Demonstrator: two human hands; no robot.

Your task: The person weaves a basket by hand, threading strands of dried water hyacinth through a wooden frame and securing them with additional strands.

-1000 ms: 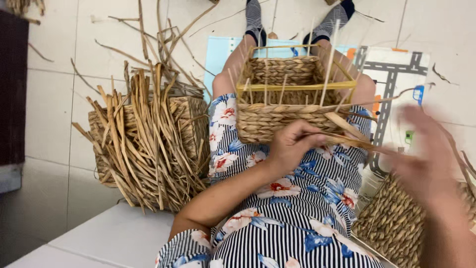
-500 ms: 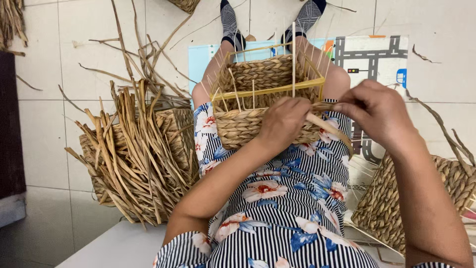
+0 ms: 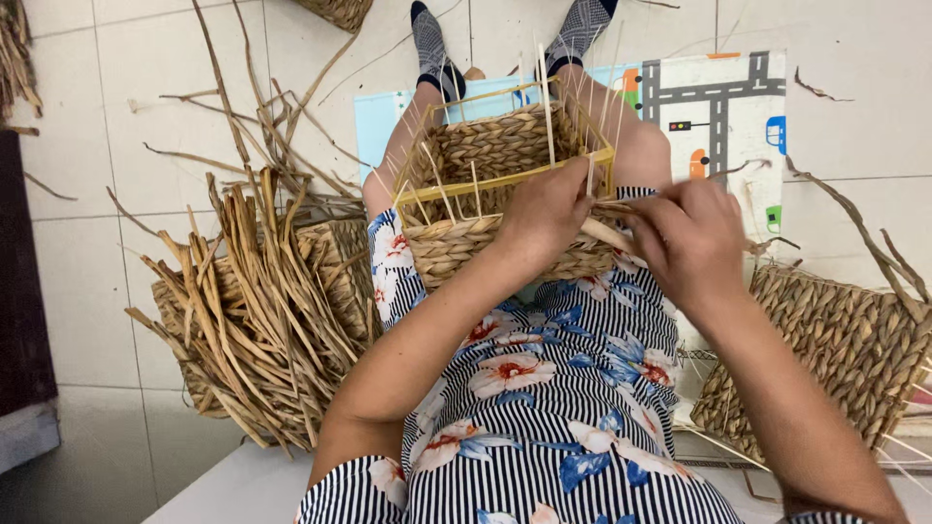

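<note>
Half-woven basket [image 3: 485, 184] sits on the person's lap, between the knees, tilted away from the camera. Lower walls are woven in thick tan fibre; a yellow rectangular frame [image 3: 505, 180] runs around the upper part, thin upright stakes [image 3: 547, 92] poking well above it. The basket rests against a striped dress with a floral print [image 3: 544, 388].

Left hand [image 3: 549, 209] lies over the near rim of the basket, fingers curled down onto the weave — closed on the rim and on the strand there. Right hand [image 3: 689, 238] is just beside the basket's right near corner, fingers bent and pinched around a flat tan strand [image 3: 607, 233] that runs across to the left hand. Both hands grip the same strand; the right hand is slightly blurred.

Outward: to the left on the tiled floor [image 3: 87, 291] is a big heap of loose dry reed strips [image 3: 252, 311], piled on and around another woven basket [image 3: 335, 257] — mostly hidden. To the right, near the right forearm, lies a finished woven basket [image 3: 835, 340] on its side. Under the legs is a play mat with a road pattern [image 3: 709, 97]. Feet in patterned socks [image 3: 432, 49] at top. Another woven piece [image 3: 335, 12] at the top edge, cut off.
</note>
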